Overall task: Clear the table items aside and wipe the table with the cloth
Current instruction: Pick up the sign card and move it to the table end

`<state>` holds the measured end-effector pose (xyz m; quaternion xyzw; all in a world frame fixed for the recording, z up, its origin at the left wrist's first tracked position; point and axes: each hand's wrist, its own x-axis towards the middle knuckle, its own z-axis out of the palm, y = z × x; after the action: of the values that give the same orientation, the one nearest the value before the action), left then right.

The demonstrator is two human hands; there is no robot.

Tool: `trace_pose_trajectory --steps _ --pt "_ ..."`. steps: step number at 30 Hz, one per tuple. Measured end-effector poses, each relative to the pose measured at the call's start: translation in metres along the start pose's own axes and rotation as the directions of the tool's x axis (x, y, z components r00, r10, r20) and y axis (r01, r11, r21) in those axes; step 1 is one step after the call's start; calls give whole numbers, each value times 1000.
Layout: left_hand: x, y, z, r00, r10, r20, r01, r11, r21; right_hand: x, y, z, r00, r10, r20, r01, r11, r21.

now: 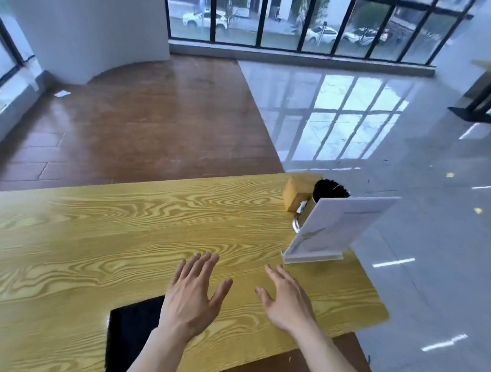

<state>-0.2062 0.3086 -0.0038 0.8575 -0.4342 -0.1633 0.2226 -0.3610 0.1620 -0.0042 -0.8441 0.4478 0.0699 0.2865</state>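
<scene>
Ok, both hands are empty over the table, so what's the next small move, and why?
Probably reach the right hand forward to the upright sign stand and slide it aside; it is the nearest item, and the black cloth lies unused under the left hand.

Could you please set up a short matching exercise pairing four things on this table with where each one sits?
Things:
1. black cloth
2. white sign stand
3. wooden block
4. left hand

Places:
A. far right corner of the table
B. near edge, partly under the left forearm
C. right edge, upright, in front of the black-topped holder
D. open, above the tabletop, beside the right hand

Pairs: 1-B, 2-C, 3-A, 4-D
</scene>
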Motion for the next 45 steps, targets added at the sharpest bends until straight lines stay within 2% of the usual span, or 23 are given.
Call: trace_pose_trajectory --steps 2,6,10,13,15,20,22,25,30,34,38,45 --pt "23 38 11 999 3 43 0 998 -66 7 42 -29 999 45 0 -45 999 24" --pt "68 109 33 990 -11 142 40 978 -203 30 122 -85 978 209 9 -207 959 195" --pt "104 159 60 978 -97 182 154 932 -329 57 176 -132 926 372 -55 -301 821 485" --pt "122 180 80 960 -184 213 262 860 -438 77 194 -156 890 441 -120 -264 710 653" --pt "128 187 91 942 -219 254 321 812 -488 90 196 -163 898 420 -133 -205 665 718" --pt "136 201 104 925 -220 308 366 731 -576 114 194 -159 930 346 -126 -128 624 771" --pt "136 200 106 926 -214 310 366 703 -609 117 190 -153 924 354 -147 -105 602 792" --pt "132 194 101 928 -214 306 368 656 -658 112 175 -142 901 382 -204 -88 624 777" --pt "120 146 67 918 -308 249 389 578 -717 103 114 -112 879 391 -274 -72 677 733" --pt "103 72 16 908 -392 146 352 527 -773 100 29 -71 910 299 -289 -39 753 656" --pt "73 -39 -53 868 -496 32 297 465 -834 100 -89 -11 947 163 -275 27 816 577" --pt "24 -251 -176 726 -685 -55 315 403 -859 97 -312 100 987 -54 -149 122 861 495"
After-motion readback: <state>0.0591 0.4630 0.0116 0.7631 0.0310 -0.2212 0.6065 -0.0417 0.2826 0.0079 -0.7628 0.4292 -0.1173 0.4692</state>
